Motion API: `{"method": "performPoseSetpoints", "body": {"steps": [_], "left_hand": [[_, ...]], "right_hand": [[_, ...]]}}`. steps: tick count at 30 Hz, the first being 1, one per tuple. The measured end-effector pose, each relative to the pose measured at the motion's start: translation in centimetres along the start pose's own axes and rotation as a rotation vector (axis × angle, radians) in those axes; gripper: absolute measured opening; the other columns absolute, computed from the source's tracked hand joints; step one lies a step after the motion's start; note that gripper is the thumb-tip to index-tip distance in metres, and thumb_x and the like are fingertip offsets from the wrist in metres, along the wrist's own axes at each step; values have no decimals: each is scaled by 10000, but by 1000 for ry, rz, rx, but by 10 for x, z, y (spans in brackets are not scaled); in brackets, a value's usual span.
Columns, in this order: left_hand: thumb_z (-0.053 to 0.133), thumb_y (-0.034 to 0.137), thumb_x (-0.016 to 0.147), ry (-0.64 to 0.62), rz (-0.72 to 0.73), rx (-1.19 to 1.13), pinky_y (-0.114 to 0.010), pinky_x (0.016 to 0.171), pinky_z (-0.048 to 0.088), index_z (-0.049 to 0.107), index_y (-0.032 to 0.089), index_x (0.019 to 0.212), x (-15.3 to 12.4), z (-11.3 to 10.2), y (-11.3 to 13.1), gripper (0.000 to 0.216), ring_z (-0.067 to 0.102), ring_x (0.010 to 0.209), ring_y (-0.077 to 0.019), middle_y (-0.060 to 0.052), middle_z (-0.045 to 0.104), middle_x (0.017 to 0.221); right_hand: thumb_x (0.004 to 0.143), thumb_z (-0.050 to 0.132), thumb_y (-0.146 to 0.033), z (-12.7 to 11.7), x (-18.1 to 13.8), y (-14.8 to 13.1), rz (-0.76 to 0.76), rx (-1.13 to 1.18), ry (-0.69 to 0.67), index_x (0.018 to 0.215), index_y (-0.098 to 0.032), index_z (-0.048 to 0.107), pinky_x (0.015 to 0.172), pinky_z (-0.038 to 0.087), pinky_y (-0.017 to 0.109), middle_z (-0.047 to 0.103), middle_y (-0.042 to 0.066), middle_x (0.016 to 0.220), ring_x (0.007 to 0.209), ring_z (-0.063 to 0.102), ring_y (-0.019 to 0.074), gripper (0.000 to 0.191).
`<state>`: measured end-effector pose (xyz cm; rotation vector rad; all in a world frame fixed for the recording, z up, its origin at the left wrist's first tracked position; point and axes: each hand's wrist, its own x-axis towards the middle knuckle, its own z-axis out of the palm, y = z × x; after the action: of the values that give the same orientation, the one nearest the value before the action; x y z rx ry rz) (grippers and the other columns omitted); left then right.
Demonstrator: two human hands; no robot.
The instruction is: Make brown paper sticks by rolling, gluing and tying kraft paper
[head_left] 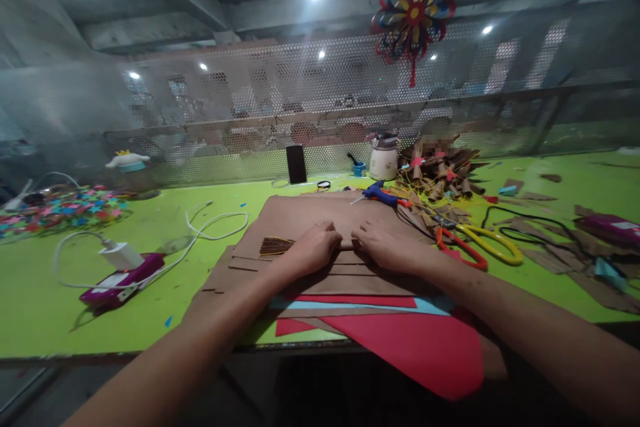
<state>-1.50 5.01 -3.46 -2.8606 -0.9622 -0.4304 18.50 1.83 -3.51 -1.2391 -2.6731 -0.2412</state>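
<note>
My left hand (316,244) and my right hand (383,245) face each other over a stack of brown paper (300,208). The fingers of both are closed on a narrow rolled piece of brown paper (347,245), which shows in the gap between them. Beside my left wrist lies a fringed brown paper piece (273,247) with yellow string on it. Red paper (415,347) and light blue sheets stick out below the stack, past the table's front edge. A blue glue gun (381,193) rests at the stack's back right corner.
Scissors with orange handles (463,250) and yellow handles (493,245) lie at right, near a black cord. A heap of brown paper pieces (440,173) stands behind. At left are a purple power strip (123,283), a white cable and colourful paper stars (75,207). A jug (384,159) stands at the back.
</note>
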Motion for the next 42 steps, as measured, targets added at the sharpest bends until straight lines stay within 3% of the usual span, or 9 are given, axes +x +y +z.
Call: {"method": "performPoseSetpoints", "body": {"steps": [6,10,14,18,23,27,38,42], "left_hand": [[377,179,869,123,-90,-113,-311,790,418,569,133,1055,4,5,-6,271,521,872,-189,-98,574,921],[400,197,864,213,-120,-150,-316,829,411,541,160,1049,1,-5,-2,235,513,931,-186,-82,561,992],[557,306,795,115,-36,-122,-298,795,419,583,176,951,-1,-5,2,205,515,902,-189,-62,549,955],[492,255,842,85,-69,-111,-263,746,418,631,160,863,4,6,-3,170,530,841,-168,-58,568,863],[502,263,840,87,-94,-96,-266,744,414,671,140,885,8,13,-10,214,536,834,-180,-74,593,840],[478,284,854,94,-85,-73,-270,745,414,672,139,899,6,14,-10,246,530,832,-180,-79,585,842],[482,276,850,147,-67,46,-301,758,401,606,143,1010,10,17,-8,243,505,837,-193,-90,554,887],[442,263,868,97,-15,124,-291,711,387,638,148,806,16,13,-9,235,495,783,-185,-79,546,814]], "right_hand": [[870,401,-194,1,5,3,32,-12,10,792,-134,610,662,303,288,584,104,840,780,495,188,231],[889,397,-229,1,7,5,34,9,6,793,-134,631,650,298,278,584,106,849,756,500,172,271],[894,409,-276,-2,8,8,74,83,-7,822,-137,654,641,302,260,596,97,863,761,521,160,291],[884,432,-271,-2,9,15,73,197,21,840,-143,668,637,318,241,625,83,832,750,532,147,271],[821,522,-291,7,13,26,153,328,82,848,-158,676,596,337,232,661,52,756,681,533,144,205],[806,539,-254,15,17,35,117,412,124,832,-146,700,625,367,234,667,59,772,700,542,147,195],[850,484,-303,22,22,44,48,352,130,814,-168,717,598,353,237,633,55,728,646,515,136,271],[838,493,-270,18,19,38,98,299,172,900,-159,698,652,365,257,655,79,803,730,543,167,241]]}}
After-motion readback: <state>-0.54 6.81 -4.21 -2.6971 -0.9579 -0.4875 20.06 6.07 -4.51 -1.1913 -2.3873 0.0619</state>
